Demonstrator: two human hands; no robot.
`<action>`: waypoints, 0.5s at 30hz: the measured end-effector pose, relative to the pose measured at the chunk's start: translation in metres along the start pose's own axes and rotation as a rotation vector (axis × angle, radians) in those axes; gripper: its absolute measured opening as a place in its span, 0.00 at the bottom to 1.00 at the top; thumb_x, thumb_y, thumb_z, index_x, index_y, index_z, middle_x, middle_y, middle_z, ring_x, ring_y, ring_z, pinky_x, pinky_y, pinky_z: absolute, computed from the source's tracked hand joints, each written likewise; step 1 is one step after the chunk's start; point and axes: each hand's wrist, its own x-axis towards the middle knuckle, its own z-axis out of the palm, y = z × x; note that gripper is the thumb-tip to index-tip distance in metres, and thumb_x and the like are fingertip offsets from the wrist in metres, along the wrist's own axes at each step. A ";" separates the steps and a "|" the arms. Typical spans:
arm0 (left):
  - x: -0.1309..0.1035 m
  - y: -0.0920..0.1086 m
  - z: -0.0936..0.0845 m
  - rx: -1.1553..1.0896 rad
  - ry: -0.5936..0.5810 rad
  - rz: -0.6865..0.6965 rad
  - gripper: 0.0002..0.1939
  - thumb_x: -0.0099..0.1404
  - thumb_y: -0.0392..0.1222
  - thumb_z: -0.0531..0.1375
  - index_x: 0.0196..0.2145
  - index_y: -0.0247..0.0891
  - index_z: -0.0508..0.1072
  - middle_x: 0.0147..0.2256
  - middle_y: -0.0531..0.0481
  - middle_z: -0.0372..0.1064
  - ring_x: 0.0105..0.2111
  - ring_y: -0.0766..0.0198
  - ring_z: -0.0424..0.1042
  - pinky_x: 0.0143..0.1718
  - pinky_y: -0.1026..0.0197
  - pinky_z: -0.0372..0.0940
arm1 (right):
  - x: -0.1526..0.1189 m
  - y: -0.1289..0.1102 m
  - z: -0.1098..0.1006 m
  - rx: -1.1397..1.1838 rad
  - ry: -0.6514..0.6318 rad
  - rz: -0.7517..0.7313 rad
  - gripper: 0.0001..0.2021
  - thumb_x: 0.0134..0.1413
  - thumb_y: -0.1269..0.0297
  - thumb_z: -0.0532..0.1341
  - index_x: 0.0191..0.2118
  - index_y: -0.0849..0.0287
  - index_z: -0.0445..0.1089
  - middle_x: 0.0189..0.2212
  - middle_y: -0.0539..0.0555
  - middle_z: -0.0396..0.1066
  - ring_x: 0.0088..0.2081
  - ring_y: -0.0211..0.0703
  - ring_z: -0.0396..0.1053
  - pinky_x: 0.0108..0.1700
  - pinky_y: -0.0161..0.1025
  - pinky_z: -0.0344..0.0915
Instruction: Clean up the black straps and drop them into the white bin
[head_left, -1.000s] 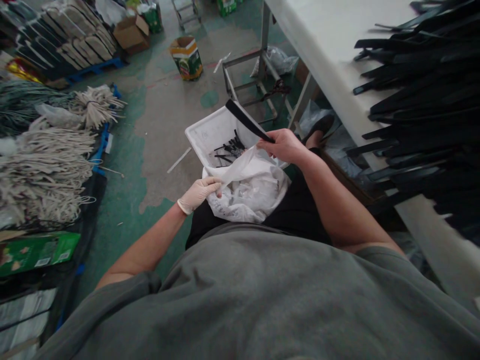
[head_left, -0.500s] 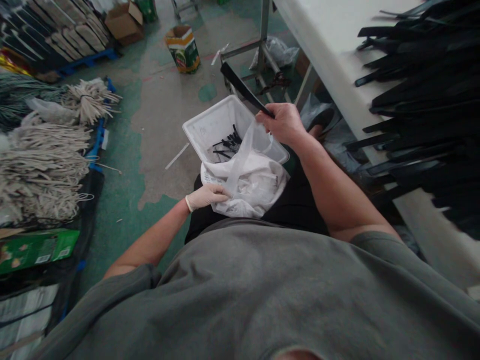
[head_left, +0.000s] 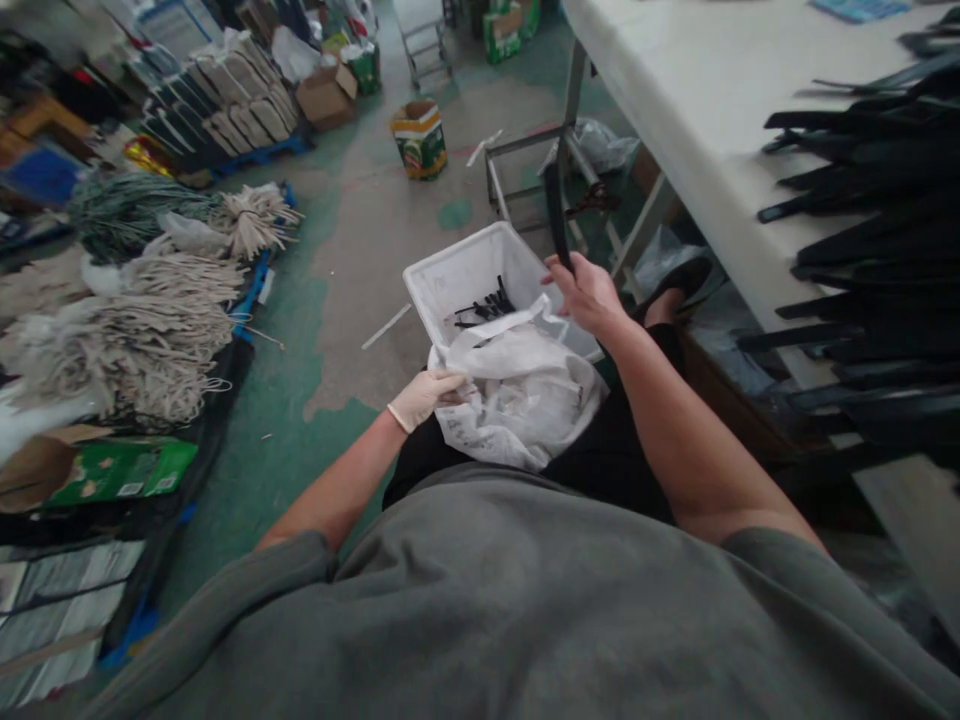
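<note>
Two hands, your left hand (head_left: 429,396) and right hand (head_left: 589,295); one black strip (head_left: 556,215) held, one white bin (head_left: 450,278), one white sack (head_left: 517,425), one bench (head_left: 675,110). One yellow-green carton (head_left: 421,145) on the floor. Several black pieces (head_left: 491,303) in your bin, many black straps (head_left: 877,240) on the bench, both too overlapped to count.

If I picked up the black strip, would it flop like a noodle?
Probably not: the black strip stands up from the right hand with only a gentle curve, so it seems springy. It's likely light, since fingers hold it near just one end. Being long and thin, it might wobble.
</note>
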 end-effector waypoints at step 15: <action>0.021 0.030 0.032 -0.679 0.225 0.111 0.11 0.61 0.43 0.67 0.30 0.35 0.70 0.25 0.53 0.73 0.26 0.68 0.75 0.36 0.63 0.71 | -0.153 -0.020 0.033 0.169 -0.605 0.182 0.19 0.65 0.54 0.48 0.28 0.57 0.67 0.25 0.51 0.74 0.20 0.39 0.67 0.27 0.36 0.64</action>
